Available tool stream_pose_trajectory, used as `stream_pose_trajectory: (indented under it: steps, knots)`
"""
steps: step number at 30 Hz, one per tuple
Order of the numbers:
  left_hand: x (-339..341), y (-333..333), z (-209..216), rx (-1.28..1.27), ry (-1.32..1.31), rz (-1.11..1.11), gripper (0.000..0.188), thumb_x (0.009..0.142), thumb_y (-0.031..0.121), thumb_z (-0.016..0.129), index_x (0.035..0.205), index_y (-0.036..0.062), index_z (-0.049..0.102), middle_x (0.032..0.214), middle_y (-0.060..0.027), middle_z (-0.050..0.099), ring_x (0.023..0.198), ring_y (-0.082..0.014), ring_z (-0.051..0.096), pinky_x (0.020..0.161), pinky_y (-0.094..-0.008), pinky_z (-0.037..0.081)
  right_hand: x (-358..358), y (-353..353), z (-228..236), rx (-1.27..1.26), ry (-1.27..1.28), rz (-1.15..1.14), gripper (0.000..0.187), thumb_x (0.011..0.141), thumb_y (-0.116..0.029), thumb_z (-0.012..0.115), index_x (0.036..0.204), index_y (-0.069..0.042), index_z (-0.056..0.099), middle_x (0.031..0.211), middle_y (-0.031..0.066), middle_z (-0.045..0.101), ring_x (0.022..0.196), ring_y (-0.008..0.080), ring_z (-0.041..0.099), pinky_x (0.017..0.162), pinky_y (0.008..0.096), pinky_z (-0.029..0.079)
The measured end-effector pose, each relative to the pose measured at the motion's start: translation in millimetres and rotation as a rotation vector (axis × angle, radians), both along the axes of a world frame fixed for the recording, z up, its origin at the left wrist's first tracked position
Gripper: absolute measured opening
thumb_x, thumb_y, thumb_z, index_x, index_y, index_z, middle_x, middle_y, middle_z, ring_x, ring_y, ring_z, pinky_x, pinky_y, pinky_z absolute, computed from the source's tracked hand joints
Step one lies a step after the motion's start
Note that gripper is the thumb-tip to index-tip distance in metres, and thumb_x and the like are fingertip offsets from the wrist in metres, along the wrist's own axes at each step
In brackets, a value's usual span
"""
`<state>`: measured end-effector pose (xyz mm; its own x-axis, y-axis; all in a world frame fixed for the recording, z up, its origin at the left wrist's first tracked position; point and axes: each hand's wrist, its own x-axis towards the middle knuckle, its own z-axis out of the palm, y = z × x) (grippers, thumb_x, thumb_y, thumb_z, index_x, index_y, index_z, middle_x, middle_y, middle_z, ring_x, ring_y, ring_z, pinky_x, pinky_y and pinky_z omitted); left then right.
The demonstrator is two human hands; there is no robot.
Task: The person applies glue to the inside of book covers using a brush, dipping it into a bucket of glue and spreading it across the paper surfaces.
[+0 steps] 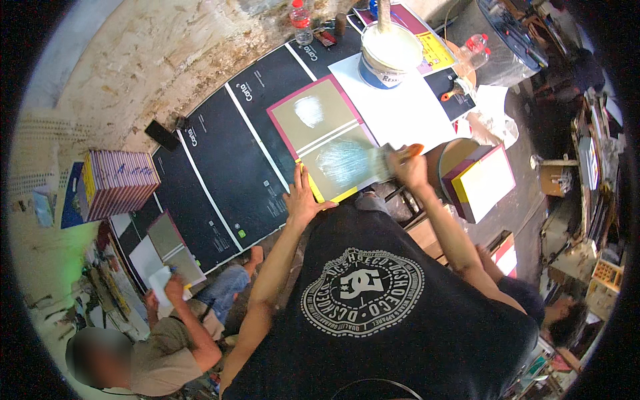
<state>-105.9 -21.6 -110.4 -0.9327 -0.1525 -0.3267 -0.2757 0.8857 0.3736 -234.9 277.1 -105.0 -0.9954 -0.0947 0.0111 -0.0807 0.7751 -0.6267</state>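
Note:
An opened-out book cover [285, 125] lies inside-up before me, grey board with a maroon and yellow turned-in border and white strips across its middle. White glue [309, 112] sits in a thick dab on its far panel. A wet glue smear [343, 162] spreads over the near panel. My left hand [303, 200] rests with fingers spread on the near left corner, holding nothing. My right hand [411, 170] grips a paintbrush [415, 150] with an orange handle at the near panel's right edge. The bristles are blurred by motion.
Beyond the cover stands a bucket [381, 75] of white glue on a white sheet [407, 110]. Another brush [456, 91] lies right of it. A block of books [483, 181] is at right, a book stack [123, 183] at far left. Left, a co-worker [170, 340] handles white paper.

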Motion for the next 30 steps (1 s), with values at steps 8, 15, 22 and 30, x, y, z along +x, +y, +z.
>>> stream_pose_trajectory:
  steps: [8, 15, 22, 30]
  knots:
    - [-7, -8, 10, -0.004, 0.159, 0.002, 0.147, 0.045, 0.065, 0.089, 0.156, 0.0003, 0.017, 0.164, -0.011, 0.016, 0.127, -0.0396, 0.049, 0.093, -0.0641, 0.043, -68, -14, 56, -0.519, 0.082, -0.01, 0.022, 0.079, -0.017, 0.082, 0.087, -0.002, 0.067, 0.074, 0.0079, 0.069, 0.066, 0.0144, 0.066, 0.062, 0.0308, 0.053]
    - [-10, -1, 0, -0.1, -0.036, -0.034, 0.148, 0.044, 0.062, 0.09, 0.158, 0.0048, 0.014, 0.166, -0.0065, 0.012, 0.123, -0.0431, 0.052, 0.092, -0.0645, 0.043, -145, -186, 30, 0.105, 0.325, 0.863, 0.017, 0.083, -0.028, 0.07, 0.097, -0.02, 0.071, 0.092, 0.0079, 0.07, 0.088, 0.0299, 0.067, 0.082, 0.0467, 0.05]
    - [-18, 0, 13, -0.079, -0.11, 0.03, 0.147, 0.042, 0.058, 0.093, 0.157, 0.0056, 0.017, 0.165, -0.0037, 0.016, 0.123, -0.0395, 0.054, 0.093, -0.0633, 0.044, -149, -191, -5, 0.184, 0.445, 1.174, 0.03, 0.082, -0.021, 0.064, 0.112, -0.022, 0.07, 0.089, 0.0063, 0.067, 0.087, 0.0272, 0.067, 0.081, 0.0418, 0.05]
    - [-13, -3, 0, -0.049, -0.043, 0.017, 0.147, 0.043, 0.056, 0.094, 0.157, 0.007, 0.016, 0.164, -0.0027, 0.016, 0.126, -0.0396, 0.05, 0.095, -0.0657, 0.042, -98, -173, 31, -0.323, 0.007, 0.757, 0.028, 0.082, -0.032, 0.074, 0.092, -0.006, 0.066, 0.079, 0.0206, 0.068, 0.074, 0.0428, 0.066, 0.067, 0.0492, 0.054]
